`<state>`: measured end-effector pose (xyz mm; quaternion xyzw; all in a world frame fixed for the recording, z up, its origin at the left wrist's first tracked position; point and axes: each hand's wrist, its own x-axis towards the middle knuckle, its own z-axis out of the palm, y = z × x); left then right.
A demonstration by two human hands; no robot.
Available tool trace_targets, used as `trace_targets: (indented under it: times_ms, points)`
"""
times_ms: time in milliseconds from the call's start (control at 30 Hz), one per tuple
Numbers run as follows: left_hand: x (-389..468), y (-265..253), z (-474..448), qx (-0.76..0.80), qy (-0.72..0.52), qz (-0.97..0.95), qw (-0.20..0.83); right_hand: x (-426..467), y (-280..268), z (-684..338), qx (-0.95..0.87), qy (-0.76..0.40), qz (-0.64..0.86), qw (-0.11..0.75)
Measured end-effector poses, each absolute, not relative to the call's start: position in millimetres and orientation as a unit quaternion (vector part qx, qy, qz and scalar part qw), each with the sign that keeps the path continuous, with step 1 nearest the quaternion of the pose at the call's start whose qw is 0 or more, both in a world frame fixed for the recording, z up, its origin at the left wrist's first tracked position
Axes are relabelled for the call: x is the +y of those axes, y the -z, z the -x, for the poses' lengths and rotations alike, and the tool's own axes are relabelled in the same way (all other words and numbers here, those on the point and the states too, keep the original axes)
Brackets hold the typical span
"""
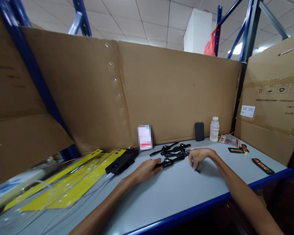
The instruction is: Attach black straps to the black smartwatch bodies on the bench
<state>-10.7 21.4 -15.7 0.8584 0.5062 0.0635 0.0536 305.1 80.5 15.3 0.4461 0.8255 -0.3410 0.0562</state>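
Observation:
Several slim black items (177, 148), wider in the middle and narrow at the ends, lie grouped on the grey tabletop; their exact kind is too small to tell. My left hand (147, 170) is closed, thumb and fingers pinching the left end of the nearest black item (170, 162), which lies roughly level on the table. To the right of the group, my right hand (198, 156) points down with curled fingers. A small dark piece (198, 169) shows below its fingertips, but what those fingers hold is mostly hidden.
A black power bank (121, 161) with a white cable lies left, beside yellow blister cards (71, 182). Along the back cardboard wall (181, 94) stand a blurred lit screen (145, 137), a dark phone (199, 131) and a white bottle (214, 129). Small packets (262, 165) lie right.

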Motion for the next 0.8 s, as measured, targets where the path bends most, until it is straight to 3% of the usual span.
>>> trace_targets:
  times_ms: [100,200,300,400,600,800]
  points:
    - [18.3,12.8,10.2,0.488,-0.078,-0.867,0.062,90.6,-14.8,-309.7,0.802,0.420,-0.423,-0.037]
    - [14.6,10.2,8.0,0.475,-0.076,-0.874,0.073,100.6,-6.6,-303.3,0.732,0.418,-0.493,-0.214]
    - [12.2,10.6,4.6,0.472,-0.068,-0.874,0.090,106.5,5.5,-291.5,0.649,0.407,-0.564,-0.309]
    - [11.8,14.1,1.4,0.476,-0.068,-0.872,0.094,105.9,9.9,-285.4,0.629,0.373,-0.602,-0.319]
    - [13.9,21.5,-3.9,0.492,-0.072,-0.863,0.090,78.3,-0.1,-270.7,0.781,0.070,-0.554,-0.280]
    - [13.2,25.0,-8.7,0.501,-0.075,-0.860,0.067,39.5,10.5,-233.4,0.894,0.064,-0.391,-0.209]
